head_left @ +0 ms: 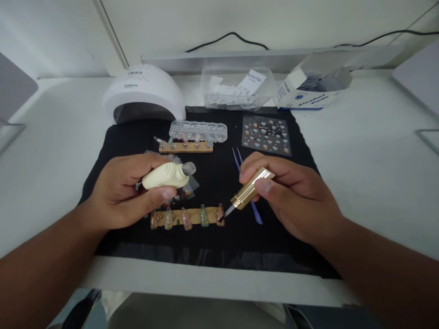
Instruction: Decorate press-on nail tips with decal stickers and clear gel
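Gold, ribbed brush cap [253,188]: our right fingers [265,185] are clamping it. We are observing its brush [226,214] at the rightmost false nail [220,210] on the nearer tan strip [195,216], contact unclear. Our left fingers [164,195] are gripping a cream bottle [164,176]; tweezers [256,214] are lying on the black mat [219,183].

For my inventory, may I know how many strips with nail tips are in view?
2. The near strip lies by the tip of the brush; the far strip lies just in front of the clear case. None seems hidden.
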The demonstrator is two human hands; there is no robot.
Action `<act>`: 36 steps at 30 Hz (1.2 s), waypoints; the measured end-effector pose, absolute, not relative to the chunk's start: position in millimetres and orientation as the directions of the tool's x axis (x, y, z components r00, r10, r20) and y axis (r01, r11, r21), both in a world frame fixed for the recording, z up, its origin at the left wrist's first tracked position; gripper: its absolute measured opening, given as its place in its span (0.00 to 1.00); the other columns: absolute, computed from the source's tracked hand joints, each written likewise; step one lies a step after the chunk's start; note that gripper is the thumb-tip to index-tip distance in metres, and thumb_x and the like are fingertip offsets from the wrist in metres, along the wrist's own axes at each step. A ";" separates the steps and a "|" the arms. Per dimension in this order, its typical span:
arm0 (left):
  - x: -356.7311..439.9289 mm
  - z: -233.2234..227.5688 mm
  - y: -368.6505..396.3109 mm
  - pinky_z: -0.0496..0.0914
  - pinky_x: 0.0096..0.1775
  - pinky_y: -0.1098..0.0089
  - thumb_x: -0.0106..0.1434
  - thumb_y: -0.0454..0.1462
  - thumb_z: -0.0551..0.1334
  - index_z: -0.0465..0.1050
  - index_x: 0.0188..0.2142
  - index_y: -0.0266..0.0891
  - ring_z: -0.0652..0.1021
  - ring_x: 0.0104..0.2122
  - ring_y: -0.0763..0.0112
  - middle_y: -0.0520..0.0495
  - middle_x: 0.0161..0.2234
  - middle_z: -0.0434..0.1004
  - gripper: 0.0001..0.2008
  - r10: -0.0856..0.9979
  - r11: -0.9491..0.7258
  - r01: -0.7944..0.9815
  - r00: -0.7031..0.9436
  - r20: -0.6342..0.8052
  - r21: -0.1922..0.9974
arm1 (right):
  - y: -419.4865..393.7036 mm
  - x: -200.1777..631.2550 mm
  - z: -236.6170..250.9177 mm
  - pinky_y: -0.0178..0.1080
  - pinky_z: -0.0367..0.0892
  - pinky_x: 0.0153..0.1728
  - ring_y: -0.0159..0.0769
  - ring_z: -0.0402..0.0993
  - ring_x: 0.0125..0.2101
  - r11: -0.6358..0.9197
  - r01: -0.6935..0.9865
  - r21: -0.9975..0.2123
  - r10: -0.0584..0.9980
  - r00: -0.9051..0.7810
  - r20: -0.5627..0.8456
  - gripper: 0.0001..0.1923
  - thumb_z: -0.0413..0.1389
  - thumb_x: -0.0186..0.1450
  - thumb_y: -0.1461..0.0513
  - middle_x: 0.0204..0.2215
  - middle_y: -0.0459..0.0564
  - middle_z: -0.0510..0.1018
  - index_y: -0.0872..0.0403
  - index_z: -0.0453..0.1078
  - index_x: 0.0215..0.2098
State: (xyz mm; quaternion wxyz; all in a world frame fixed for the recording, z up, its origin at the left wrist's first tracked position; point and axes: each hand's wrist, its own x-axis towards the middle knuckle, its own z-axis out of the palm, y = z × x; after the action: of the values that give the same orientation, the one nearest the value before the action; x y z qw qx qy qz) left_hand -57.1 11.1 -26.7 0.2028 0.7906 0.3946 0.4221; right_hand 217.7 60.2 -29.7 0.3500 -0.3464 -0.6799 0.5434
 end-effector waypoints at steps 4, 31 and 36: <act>-56.3 -23.9 10.9 0.70 0.30 0.78 0.67 0.34 0.65 0.77 0.43 0.37 0.77 0.28 0.77 0.51 0.33 0.81 0.05 0.796 -0.604 0.441 0.366 0.482 0.663 | 58.0 218.4 -27.6 0.37 0.64 0.24 0.33 0.68 0.26 0.266 0.142 -0.953 0.823 -0.549 0.148 0.08 0.57 0.68 0.56 0.30 0.47 0.72 0.50 0.75 0.33; -56.2 -23.2 10.2 0.69 0.26 0.74 0.65 0.36 0.66 0.77 0.44 0.38 0.75 0.25 0.74 0.50 0.31 0.81 0.08 0.804 -0.595 0.459 0.329 0.496 0.660 | 57.8 218.4 -28.4 0.42 0.63 0.29 0.40 0.70 0.29 0.329 0.297 -0.897 0.891 -0.411 0.191 0.10 0.56 0.69 0.55 0.23 0.46 0.72 0.47 0.72 0.31; -57.3 -23.2 10.7 0.69 0.28 0.77 0.67 0.36 0.66 0.77 0.44 0.38 0.76 0.27 0.77 0.51 0.32 0.80 0.07 0.801 -0.599 0.458 0.358 0.480 0.657 | 57.5 220.7 -31.3 0.40 0.61 0.26 0.35 0.66 0.25 0.248 0.206 -0.947 0.902 -0.407 0.148 0.10 0.57 0.68 0.52 0.24 0.44 0.71 0.47 0.74 0.33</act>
State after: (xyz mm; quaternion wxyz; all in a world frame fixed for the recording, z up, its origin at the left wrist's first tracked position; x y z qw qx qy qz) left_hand -57.3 10.7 -23.2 0.2111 0.7965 0.3950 0.4061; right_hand 220.7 57.5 -31.3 0.3725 -0.3974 -0.6966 0.4670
